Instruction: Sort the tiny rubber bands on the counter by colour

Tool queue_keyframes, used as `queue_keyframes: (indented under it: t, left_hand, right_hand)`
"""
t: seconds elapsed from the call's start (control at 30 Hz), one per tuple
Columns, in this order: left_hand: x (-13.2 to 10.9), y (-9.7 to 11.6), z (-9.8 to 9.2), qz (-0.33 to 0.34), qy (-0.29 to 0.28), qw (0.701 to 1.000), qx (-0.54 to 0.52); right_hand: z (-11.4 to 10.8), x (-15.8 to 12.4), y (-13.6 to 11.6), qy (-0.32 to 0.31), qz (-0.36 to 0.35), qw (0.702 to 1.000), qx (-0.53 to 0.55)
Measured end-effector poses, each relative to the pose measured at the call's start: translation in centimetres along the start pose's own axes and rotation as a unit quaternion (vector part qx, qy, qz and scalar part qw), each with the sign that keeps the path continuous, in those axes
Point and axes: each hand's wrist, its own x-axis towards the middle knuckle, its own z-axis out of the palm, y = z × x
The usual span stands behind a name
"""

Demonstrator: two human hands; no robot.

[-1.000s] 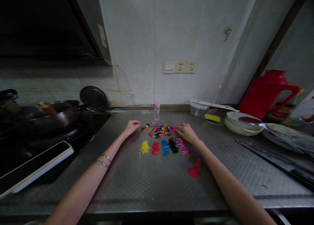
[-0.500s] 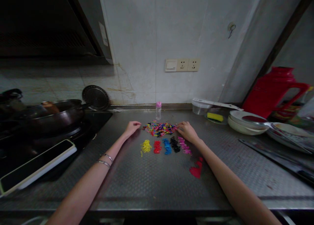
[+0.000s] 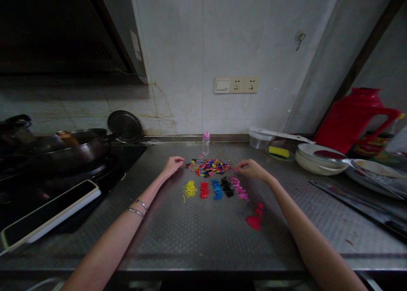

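Observation:
A mixed heap of small coloured rubber bands point(image 3: 208, 167) lies on the metal counter. In front of it is a row of single-colour piles: yellow bands point(image 3: 190, 189), red bands point(image 3: 204, 190), blue bands point(image 3: 216, 189), black bands point(image 3: 227, 187) and pink bands point(image 3: 239, 189). My left hand point(image 3: 173, 165) rests at the heap's left edge, fingertips pinched; whatever is between them is too small to make out. Just right of the heap, above the pink pile, my right hand point(image 3: 250, 170) pinches a pink rubber band point(image 3: 234, 170) between thumb and finger.
Behind the heap stands a small clear bottle point(image 3: 206, 144) with a pink cap. A red heart-shaped piece point(image 3: 255, 217) lies at front right. A sponge point(image 3: 279, 152), bowls point(image 3: 318, 163) and a knife point(image 3: 359, 206) are at right; a phone point(image 3: 51, 212) and pan point(image 3: 76, 147) at left.
My right hand has drawn back to the right from the heap's edge, with a pink band now showing at its fingertips. My left hand stays almost where it was.

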Motion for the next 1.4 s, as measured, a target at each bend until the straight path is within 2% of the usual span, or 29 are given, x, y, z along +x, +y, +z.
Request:
queue_keyframes:
  t: [0.2,0.33,0.43,0.53,0.67,0.77,0.97,1.23,1.4]
  left_hand:
    - [-0.2,0.9,0.5,0.024,-0.024,0.999,0.022]
    - [-0.5,1.5,0.8,0.059,-0.042,0.997,0.041]
    - [-0.8,2.1,0.9,0.088,-0.055,0.992,0.077]
    - [-1.1,3.0,1.1,0.105,-0.087,0.987,0.090]
    - [-1.5,4.4,1.6,0.125,-0.140,0.978,0.089]
    - [-2.1,5.4,1.8,0.147,-0.170,0.966,0.131]
    - [-3.5,7.0,2.0,0.091,-0.153,0.960,0.217]
    - [-4.0,7.5,2.4,0.076,-0.142,0.966,0.204]
    - [-3.7,6.9,2.3,0.086,-0.148,0.965,0.196]
  right_hand:
    - [0.5,0.0,0.5,-0.072,0.027,0.997,0.016]
    - [0.5,0.0,1.0,-0.089,0.037,0.995,0.002]
    - [0.5,0.1,1.4,-0.073,0.042,0.996,-0.009]
    - [0.6,0.1,1.4,-0.031,0.042,0.998,-0.018]
    - [1.1,0.1,0.4,0.010,0.015,1.000,-0.022]
    - [1.7,0.0,-0.7,0.021,-0.005,0.999,-0.030]
    - [2.5,0.0,-1.1,0.021,-0.028,0.999,-0.038]
    - [2.6,0.2,-0.6,0.014,-0.020,0.999,-0.048]
    - [2.5,0.1,-0.7,0.017,-0.026,0.998,-0.046]
